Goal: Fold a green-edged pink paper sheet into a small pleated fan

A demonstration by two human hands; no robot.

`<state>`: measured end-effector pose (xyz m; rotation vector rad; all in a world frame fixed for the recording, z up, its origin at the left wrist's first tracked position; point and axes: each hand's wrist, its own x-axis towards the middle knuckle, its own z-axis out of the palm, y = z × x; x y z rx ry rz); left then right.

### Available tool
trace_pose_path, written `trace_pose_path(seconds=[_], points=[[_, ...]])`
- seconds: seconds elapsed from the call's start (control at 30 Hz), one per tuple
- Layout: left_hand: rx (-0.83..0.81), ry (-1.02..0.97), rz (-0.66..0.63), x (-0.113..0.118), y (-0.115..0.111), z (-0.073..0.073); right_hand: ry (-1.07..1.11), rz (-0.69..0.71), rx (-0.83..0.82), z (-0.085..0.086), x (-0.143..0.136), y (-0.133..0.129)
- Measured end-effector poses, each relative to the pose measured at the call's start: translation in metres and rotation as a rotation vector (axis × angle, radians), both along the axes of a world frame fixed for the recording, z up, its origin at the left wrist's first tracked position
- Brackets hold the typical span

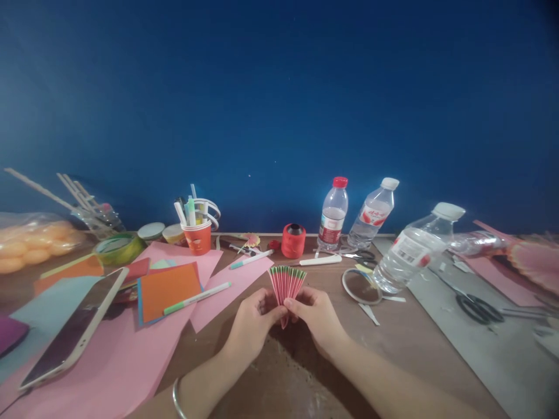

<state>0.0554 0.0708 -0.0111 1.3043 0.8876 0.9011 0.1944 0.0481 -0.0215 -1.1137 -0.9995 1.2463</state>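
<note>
A pleated paper fan [287, 284], pink-red with a green top edge, stands upright between my hands above the brown table [279, 378]. My left hand [253, 320] pinches its narrow lower part from the left, the thumb lying across the front. From the other side my right hand [318, 317] grips the same part, its thumb pressed on the folds. The pleats spread apart toward the top, and a small tip pokes out below the thumbs. Most of the fingertips are hidden behind the paper.
Pink sheets [131, 355], orange paper [168, 291], markers and a phone [74, 331] lie at left. Behind stand a red cup of pens [197, 238] and a red thread spool [293, 241]. Water bottles [413, 247], clear tape [361, 286] and black-handled scissors [478, 308] are at right.
</note>
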Motion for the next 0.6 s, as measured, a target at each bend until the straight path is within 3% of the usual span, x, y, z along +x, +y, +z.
trace_pose_path(seconds=[0.6], points=[[-0.034,0.021,-0.041,-0.0017,0.0042,-0.0049,-0.071,-0.008,-0.010,-0.0048,0.0020,0.0009]])
